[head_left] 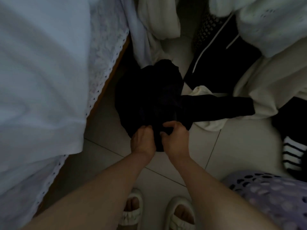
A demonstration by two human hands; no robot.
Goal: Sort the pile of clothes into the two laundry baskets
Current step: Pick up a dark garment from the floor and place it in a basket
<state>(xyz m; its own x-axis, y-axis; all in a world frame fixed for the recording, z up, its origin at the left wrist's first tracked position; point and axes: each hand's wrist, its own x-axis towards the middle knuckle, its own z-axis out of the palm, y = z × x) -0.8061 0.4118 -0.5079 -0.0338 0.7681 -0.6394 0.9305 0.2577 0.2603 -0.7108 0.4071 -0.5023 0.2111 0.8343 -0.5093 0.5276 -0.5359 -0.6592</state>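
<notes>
I am looking down at a tiled floor (pixel 232 146) in dim light. My left hand (pixel 143 141) is gripping the near edge of a black garment (pixel 149 97), fingers curled into the cloth. My right hand (pixel 174 140) is pinching the same edge just beside it, thumb and fingers closed on a fold. The garment is lying on the floor, one part reaching right over a white garment (pixel 265 90). A black jacket with white piping (pixel 221 63) is lying beyond. A lavender perforated laundry basket (pixel 274 196) is sitting at lower right, near a black-and-white striped item (pixel 292 155). A white eyelet-trimmed bedcover (pixel 41 80) is filling the left.
</notes>
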